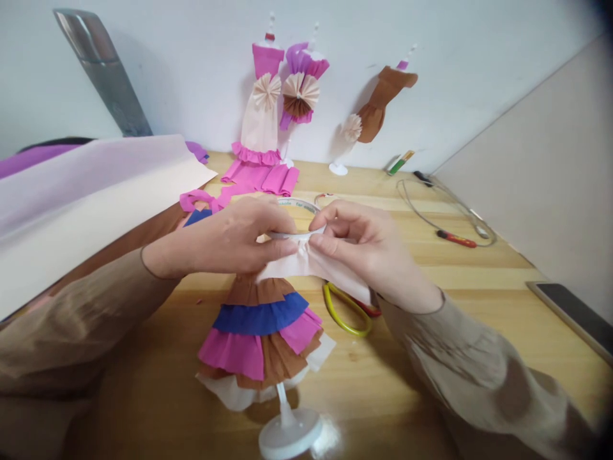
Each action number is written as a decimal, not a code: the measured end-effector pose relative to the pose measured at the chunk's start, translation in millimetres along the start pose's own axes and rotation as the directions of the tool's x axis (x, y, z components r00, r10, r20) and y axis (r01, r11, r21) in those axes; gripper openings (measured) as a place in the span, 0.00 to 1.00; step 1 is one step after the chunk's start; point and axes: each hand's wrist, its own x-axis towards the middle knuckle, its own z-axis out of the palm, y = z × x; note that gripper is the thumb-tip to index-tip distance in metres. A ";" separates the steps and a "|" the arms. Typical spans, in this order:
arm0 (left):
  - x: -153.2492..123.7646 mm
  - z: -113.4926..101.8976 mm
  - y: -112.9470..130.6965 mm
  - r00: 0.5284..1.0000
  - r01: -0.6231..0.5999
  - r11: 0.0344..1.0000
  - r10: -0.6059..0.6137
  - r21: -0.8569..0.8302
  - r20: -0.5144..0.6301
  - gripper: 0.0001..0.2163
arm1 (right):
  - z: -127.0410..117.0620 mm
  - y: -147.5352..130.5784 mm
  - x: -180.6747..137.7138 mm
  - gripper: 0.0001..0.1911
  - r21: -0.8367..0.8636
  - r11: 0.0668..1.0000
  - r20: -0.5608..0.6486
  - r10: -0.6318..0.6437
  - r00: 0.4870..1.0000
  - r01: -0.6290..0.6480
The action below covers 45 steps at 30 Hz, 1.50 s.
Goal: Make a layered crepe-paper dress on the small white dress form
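Between both hands a strip of white crepe paper (330, 263) is stretched, with small gathers along its upper edge. My left hand (234, 233) pinches its left part between thumb and fingers. On the other side my right hand (361, 246) pinches the gathered edge, and the strip's free end hangs below it. Just under the hands is a miniature dress (261, 319) with ruffled tiers in brown, blue, pink and white. It sits on a small white stand (290, 434), whose upper part is hidden by the hands and strip.
Behind the hands lies a tape roll (297, 203). Yellow-handled scissors (347, 316) lie beneath the strip. Dressed mini mannequins (265, 96) stand by the wall. Large paper sheets (96, 191) cover the left. A cable (412, 204), a red-handled tool (457, 239) and a phone (575, 313) are at right.
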 end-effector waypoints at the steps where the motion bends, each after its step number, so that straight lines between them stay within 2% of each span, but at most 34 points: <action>1: -0.4 -1.2 0.0 1.000 0.001 1.000 -0.001 -0.011 0.017 0.13 | 1.7 0.1 -0.3 0.07 0.000 1.000 -0.006 0.007 1.000 -0.007; 3: -0.7 -0.8 0.3 1.000 0.001 0.999 -0.001 -0.034 0.001 0.13 | 5.6 0.0 -1.2 0.08 -0.006 1.000 -0.018 0.006 1.000 -0.006; 8: 0.2 11.7 -2.7 0.989 0.007 1.000 -0.003 0.023 -0.151 0.08 | 8.7 -0.2 -2.3 0.10 -0.016 1.000 -0.004 0.016 1.000 -0.016; 11: -0.1 14.9 -8.4 0.987 -0.012 1.000 0.015 0.019 -0.159 0.10 | 0.4 -2.6 -1.9 0.15 0.022 0.998 0.154 0.056 0.987 -0.061; 13: -0.9 13.9 -11.9 0.981 -0.014 1.000 0.016 0.012 -0.192 0.09 | -6.6 -5.6 -2.4 0.21 -0.020 0.999 0.216 0.028 0.976 -0.025; 14: -1.4 13.1 -13.0 0.976 -0.011 1.000 0.014 0.012 -0.218 0.08 | -9.4 -7.3 -3.1 0.23 -0.088 0.996 0.180 -0.016 0.984 0.032; 16: -2.3 11.7 -13.7 0.963 0.001 1.000 0.002 0.011 -0.269 0.07 | -11.9 -9.6 -4.7 0.24 -0.287 0.943 0.018 -0.171 0.985 0.169; 18: -2.7 11.4 -12.8 0.953 0.008 1.000 -0.009 -0.005 -0.302 0.07 | -10.3 -10.1 -6.2 0.19 -0.441 0.861 -0.102 -0.329 0.939 0.254; 20: -2.5 12.3 -11.3 0.949 0.004 0.999 -0.014 -0.034 -0.315 0.07 | -5.7 -8.8 -7.0 0.13 -0.472 0.836 -0.133 -0.382 0.915 0.280; 25: -1.6 17.1 -8.7 0.939 -0.055 0.996 0.029 -0.067 -0.343 0.07 | 6.7 -5.9 -8.7 0.08 -0.414 0.866 -0.166 -0.374 0.912 0.280; 32: -2.0 20.2 -5.7 0.934 -0.072 0.995 0.045 -0.065 -0.354 0.08 | 11.4 -9.5 -14.1 0.09 -0.458 0.804 -0.101 -0.471 0.876 0.380; 37: -1.2 19.8 -5.4 0.926 -0.073 0.996 0.048 -0.054 -0.375 0.08 | 10.7 -6.1 -13.1 0.06 -0.391 0.862 -0.136 -0.403 0.905 0.324; 41: 0.0 19.4 -3.2 0.939 -0.058 0.997 0.035 -0.058 -0.342 0.09 | 10.9 -5.2 -12.4 0.06 -0.348 0.880 -0.114 -0.382 0.917 0.323; 45: 0.0 18.9 -0.9 0.941 -0.050 0.997 0.026 -0.063 -0.338 0.10 | 10.8 -7.8 -11.7 0.07 -0.323 0.903 -0.158 -0.345 0.925 0.282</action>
